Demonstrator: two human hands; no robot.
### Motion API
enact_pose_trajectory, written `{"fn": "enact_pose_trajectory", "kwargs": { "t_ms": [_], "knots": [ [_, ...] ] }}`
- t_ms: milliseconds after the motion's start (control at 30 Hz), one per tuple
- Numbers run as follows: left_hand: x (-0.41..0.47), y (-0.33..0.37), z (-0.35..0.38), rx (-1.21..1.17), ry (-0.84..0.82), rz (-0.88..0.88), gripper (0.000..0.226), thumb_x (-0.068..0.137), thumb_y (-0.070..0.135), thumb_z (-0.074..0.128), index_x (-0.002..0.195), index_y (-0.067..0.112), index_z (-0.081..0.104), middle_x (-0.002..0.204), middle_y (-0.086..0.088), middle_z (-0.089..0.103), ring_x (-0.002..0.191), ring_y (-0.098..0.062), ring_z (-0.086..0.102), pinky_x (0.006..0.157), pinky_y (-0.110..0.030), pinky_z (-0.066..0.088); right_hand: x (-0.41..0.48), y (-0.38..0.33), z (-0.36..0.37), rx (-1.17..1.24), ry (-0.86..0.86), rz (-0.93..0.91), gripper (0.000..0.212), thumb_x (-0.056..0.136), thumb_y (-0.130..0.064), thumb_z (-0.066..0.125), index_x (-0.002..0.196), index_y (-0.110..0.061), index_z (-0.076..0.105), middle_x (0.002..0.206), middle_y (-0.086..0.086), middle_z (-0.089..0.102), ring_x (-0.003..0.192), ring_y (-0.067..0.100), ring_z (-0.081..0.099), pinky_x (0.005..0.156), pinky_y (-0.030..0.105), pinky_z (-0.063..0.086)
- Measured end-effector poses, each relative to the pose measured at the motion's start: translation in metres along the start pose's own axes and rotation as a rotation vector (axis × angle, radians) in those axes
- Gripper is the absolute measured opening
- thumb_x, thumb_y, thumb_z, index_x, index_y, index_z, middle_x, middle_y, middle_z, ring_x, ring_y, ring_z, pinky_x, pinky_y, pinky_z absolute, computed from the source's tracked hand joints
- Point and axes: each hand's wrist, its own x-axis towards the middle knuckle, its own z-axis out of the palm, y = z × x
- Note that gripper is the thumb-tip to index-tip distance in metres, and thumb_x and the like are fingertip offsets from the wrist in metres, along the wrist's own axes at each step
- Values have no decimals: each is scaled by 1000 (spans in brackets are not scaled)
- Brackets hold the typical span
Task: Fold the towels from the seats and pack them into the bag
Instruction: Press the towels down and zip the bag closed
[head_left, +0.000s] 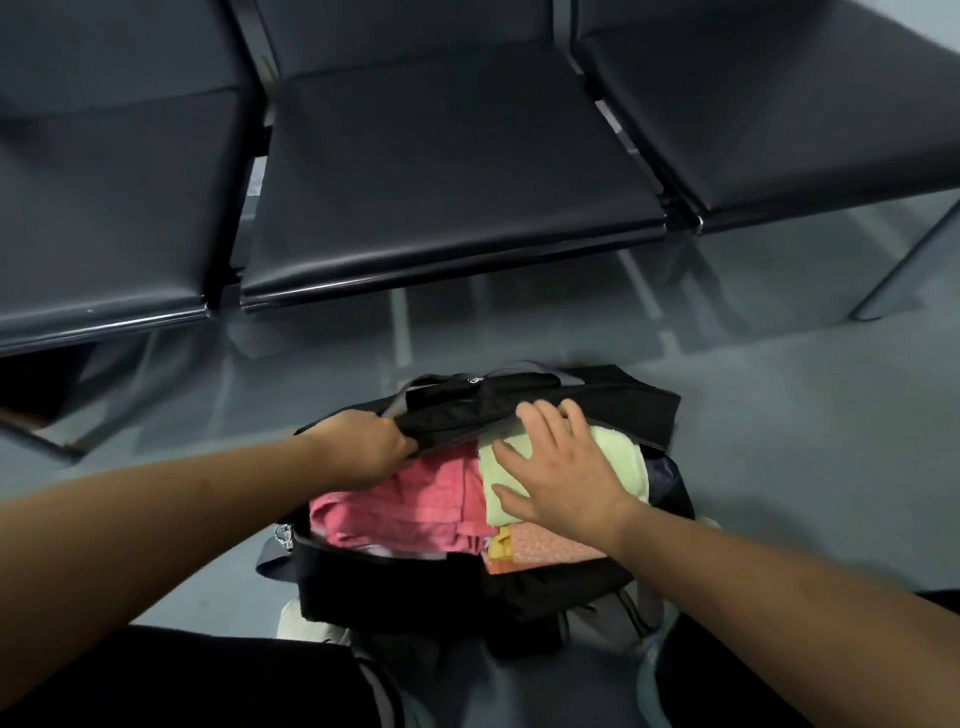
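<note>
On the floor (779, 415) before the row of seats (447, 171), head view: one black bag (395, 587), mouth open, holding a pink towel (410, 509) at its left, a pale green towel (618, 457) at its right, and an orange patterned towel (550, 551) nearer the person, partly under the green one. No towels show on the seats in view. Left hand (363, 447): fingers curled round the bag's far rim, holding it back. Right hand (561, 467): flat, fingers spread wide, palm pressing on the green towel, gripping nothing. Step in hand, by judgement: packing, at or near its end, with the green towel being pressed down into place. Next move likely calls for lifting the right hand off and drawing the held rim over the towels without dragging the folds loose.
</note>
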Motion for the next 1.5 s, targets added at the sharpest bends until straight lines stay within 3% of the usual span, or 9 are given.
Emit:
{"fn": "enact_pose_trajectory", "kwargs": {
  "t_ms": [200, 333, 500, 767, 867, 1033, 1333, 1433, 1500],
  "knots": [
    [-5, 17, 14, 34, -18, 18, 35, 102, 12, 34, 133, 13, 50, 116, -13, 64, 101, -36, 65, 76, -41, 46, 5, 2, 25, 5, -360, -354, 83, 81, -86, 37, 155, -52, 19, 166, 28, -5, 154, 46, -1, 110, 77, 6],
    [-21, 42, 21, 53, 467, 271, 30, 94, 21, 38, 111, 12, 61, 102, -11, 58, 86, -31, 58, 70, -40, 50, 10, 4, 46, -76, -444, -391, 101, 78, -80, 56, 153, -55, -7, 163, 28, -20, 152, 48, -11, 109, 79, 1],
    [-5, 83, 65, -405, -205, 73, 49, 104, 35, 45, 147, 11, 46, 140, -16, 53, 125, -37, 55, 101, -43, 46, 24, 9, 50, -32, -397, -355, 117, 64, -79, 71, 154, -55, 0, 166, 28, 3, 152, 48, 12, 110, 78, 12],
    [-11, 95, 128, -437, -272, -234, 51, 106, 31, 40, 148, 2, 38, 151, -23, 41, 140, -41, 39, 115, -49, 31, 24, 7, 57, -18, -362, -341, 117, 71, -78, 67, 146, -57, -21, 167, 25, -3, 154, 44, 4, 110, 77, 14],
    [-22, 82, 108, -600, -238, -101, 30, 100, 22, 51, 117, 1, 65, 120, -18, 66, 114, -36, 61, 95, -40, 49, 25, 6, 55, -17, -369, -324, 115, 71, -76, 68, 147, -57, -16, 167, 24, -1, 154, 44, 5, 111, 77, 14],
    [-64, 43, 38, -576, 356, 436, 20, 88, 29, 63, 84, 11, 70, 84, -5, 68, 87, -22, 55, 78, -30, 42, 22, 5, 48, 2, -434, -287, 105, 78, -76, 61, 148, -59, -16, 167, 22, -10, 155, 42, -5, 113, 76, 10],
    [-41, 16, 21, -692, 380, 238, 27, 82, 38, 61, 93, 18, 77, 142, 1, 50, 139, -18, 36, 117, -37, 20, 21, 1, -7, 660, -521, -157, 34, 90, -21, 60, 119, -33, 73, 167, 10, 16, 155, 22, 6, 126, 43, -1],
    [-29, 8, 16, -759, 335, 234, 20, 86, 29, 66, 94, 14, 77, 154, 5, 44, 151, -14, 24, 123, -34, 15, 10, 3, -16, 844, -531, -60, 16, 86, -19, 61, 80, -10, 72, 117, 8, 63, 114, 24, 53, 102, 29, 38],
    [-24, 6, 15, -742, 205, 244, 23, 94, 20, 66, 113, 11, 74, 159, 6, 38, 153, -12, 19, 120, -15, 3, 0, 5, -20, 911, -666, 10, 18, 88, -25, 61, 76, -13, 57, 82, 2, 58, 79, 20, 53, 77, 36, 43]
  ]
}}
